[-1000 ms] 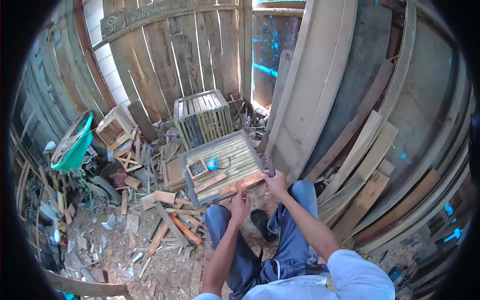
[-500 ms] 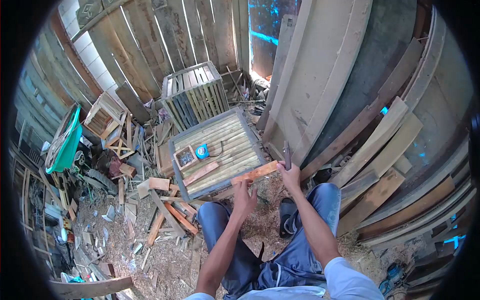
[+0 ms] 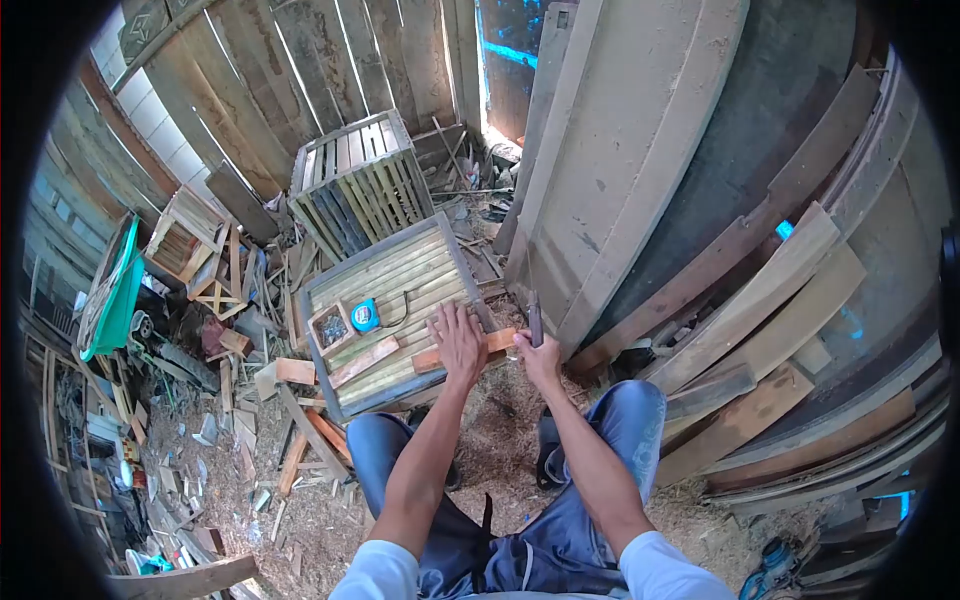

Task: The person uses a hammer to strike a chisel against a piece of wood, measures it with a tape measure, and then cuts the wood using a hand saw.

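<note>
My left hand (image 3: 458, 342) lies flat with fingers spread on a reddish wooden strip (image 3: 500, 341), pressing it onto the near edge of a slatted wooden panel (image 3: 390, 275). My right hand (image 3: 540, 360) grips a dark-handled tool (image 3: 534, 320) held upright at the strip's right end. On the panel lie a second reddish strip (image 3: 364, 361), a small wooden box (image 3: 330, 326) and a blue tape measure (image 3: 364, 315). My knees in blue trousers are below the panel.
A slatted crate (image 3: 358, 185) stands behind the panel. Large boards (image 3: 620, 150) and planks (image 3: 770, 300) lean on the right wall. Wood scraps (image 3: 300, 440) and sawdust cover the floor at left. A green basin (image 3: 110, 300) sits far left.
My left hand moved up from my knee and now lies flat on the reddish strip, which lowered onto the panel's edge. The camera view shifted so the panel sits further left.
</note>
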The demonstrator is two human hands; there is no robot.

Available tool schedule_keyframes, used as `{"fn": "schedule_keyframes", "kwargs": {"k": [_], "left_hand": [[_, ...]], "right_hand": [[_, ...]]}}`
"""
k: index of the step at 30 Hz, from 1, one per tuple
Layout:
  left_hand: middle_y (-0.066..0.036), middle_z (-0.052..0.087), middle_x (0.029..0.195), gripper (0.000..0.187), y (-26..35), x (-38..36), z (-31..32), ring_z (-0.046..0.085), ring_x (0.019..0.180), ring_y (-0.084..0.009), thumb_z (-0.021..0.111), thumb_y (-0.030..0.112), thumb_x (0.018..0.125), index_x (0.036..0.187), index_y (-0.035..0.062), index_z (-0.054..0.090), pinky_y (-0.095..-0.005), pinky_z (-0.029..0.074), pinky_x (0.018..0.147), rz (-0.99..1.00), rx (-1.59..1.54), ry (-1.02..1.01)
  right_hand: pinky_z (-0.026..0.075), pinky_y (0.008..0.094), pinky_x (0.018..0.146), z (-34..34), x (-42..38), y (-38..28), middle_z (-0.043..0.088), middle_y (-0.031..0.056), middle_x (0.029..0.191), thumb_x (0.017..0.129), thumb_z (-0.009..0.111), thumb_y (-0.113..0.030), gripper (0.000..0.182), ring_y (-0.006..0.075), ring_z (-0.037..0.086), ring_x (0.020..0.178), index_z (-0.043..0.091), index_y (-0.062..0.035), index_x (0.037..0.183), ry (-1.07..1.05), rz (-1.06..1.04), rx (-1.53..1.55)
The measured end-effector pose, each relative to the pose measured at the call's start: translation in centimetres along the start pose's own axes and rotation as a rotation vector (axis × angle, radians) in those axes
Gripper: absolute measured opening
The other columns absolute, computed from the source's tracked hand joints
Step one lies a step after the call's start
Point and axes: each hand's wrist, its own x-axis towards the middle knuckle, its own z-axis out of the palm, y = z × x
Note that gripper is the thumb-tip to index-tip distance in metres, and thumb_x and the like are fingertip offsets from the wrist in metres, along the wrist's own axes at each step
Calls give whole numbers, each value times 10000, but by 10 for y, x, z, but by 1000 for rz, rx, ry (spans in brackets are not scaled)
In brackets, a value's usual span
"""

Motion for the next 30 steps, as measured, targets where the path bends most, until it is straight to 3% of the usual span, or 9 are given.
{"fn": "schedule_keyframes", "kwargs": {"k": [7, 10, 13, 16, 22, 25, 28, 30], "left_hand": [[-113, 267, 1510, 508, 3, 7, -4, 136, 1422, -322, 351, 271, 953, 1408, 45, 354, -563, -30, 1123, 4, 167, -62], [-86, 260, 1517, 523, 3, 8, -11, 125, 1427, -303, 357, 273, 941, 1418, 58, 342, -561, -33, 1125, 16, 87, -111], [-78, 242, 1526, 562, 0, 13, -1, 138, 1426, -291, 363, 302, 929, 1443, 81, 305, -559, -7, 1130, -74, 64, -109], [-76, 227, 1532, 578, -2, 15, 0, 147, 1425, -284, 365, 310, 926, 1450, 81, 288, -560, 18, 1131, -95, 68, -108], [-91, 241, 1525, 554, -2, 22, 8, 180, 1418, -277, 378, 281, 914, 1425, 74, 336, -548, 53, 1136, -121, 104, -108], [-127, 350, 1459, 446, 4, 21, 9, 295, 1358, -304, 428, 240, 899, 1304, 57, 471, -523, 156, 1112, -91, 58, 81], [-165, 572, 1199, 253, 10, 17, -14, 494, 1154, -330, 479, 214, 894, 1045, 43, 588, -476, 320, 1012, -106, -141, 32], [-166, 617, 981, 199, 8, 15, -12, 555, 982, -337, 500, 220, 896, 901, 40, 583, -464, 397, 885, -93, -167, -24]], "right_hand": [[485, 297, 639, -6, 5, -1, 666, 75, 701, 830, 687, -243, 239, 138, 632, 668, 694, -8, 875, 11, -63, 3], [482, 311, 609, -14, 2, -16, 637, 110, 641, 868, 636, -310, 320, 168, 633, 613, 672, 2, 804, 73, -64, -416], [472, 334, 563, -27, -19, -41, 599, 135, 587, 892, 593, -374, 425, 190, 620, 556, 619, 9, 709, 95, -82, -393], [447, 390, 538, -50, -64, -76, 567, 145, 545, 886, 596, -384, 431, 308, 575, 516, 591, 7, 704, 27, -95, -284], [374, 263, 445, -72, -140, -72, 488, -9, 512, 931, 571, -310, 340, 64, 502, 487, 580, -41, 725, -64, 99, 56], [372, 267, 443, -70, -157, -61, 487, -15, 525, 927, 577, -294, 320, 68, 491, 481, 581, -32, 744, -19, 113, 198], [365, 262, 443, -72, -155, -64, 493, -18, 537, 928, 572, -278, 305, 63, 474, 477, 586, -29, 753, -12, 43, 151], [363, 272, 443, -74, -151, -66, 487, -6, 528, 923, 575, -268, 300, 70, 472, 473, 586, -22, 752, -35, 8, 155]]}}
